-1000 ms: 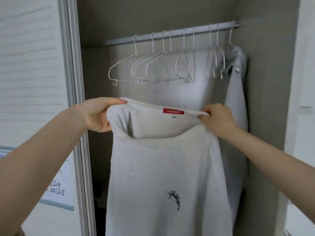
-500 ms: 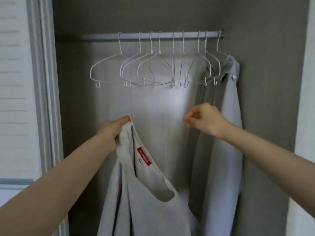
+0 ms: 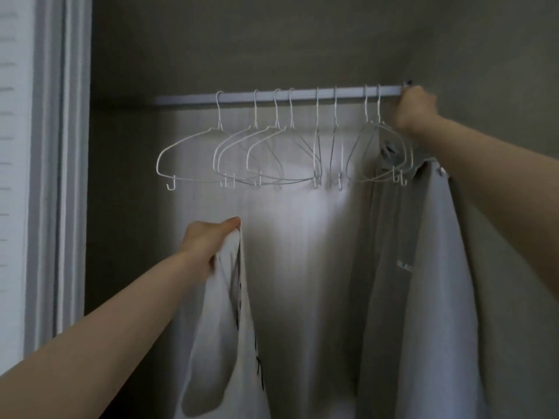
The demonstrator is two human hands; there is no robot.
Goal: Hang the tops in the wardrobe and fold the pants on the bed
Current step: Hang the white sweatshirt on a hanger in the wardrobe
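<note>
Inside wardrobe: my left hand (image 3: 208, 241) gripped pale top (image 3: 222, 322) by its edge, garment hanging low left of centre. My right hand (image 3: 416, 108) closed around right end of rail (image 3: 302, 95), fingers curled. Empty wire hangers (image 3: 272, 152) crowded rail between hands; grey top (image 3: 423, 282) hung beneath right arm. Louvred door (image 3: 15, 176) stood left.

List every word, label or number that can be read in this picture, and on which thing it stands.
Grey top on the rod: white print starting "BLAC", the rest hidden by a fold.
White top in the left hand: dark marks, too blurred to read.
Nothing else carries text.
</note>
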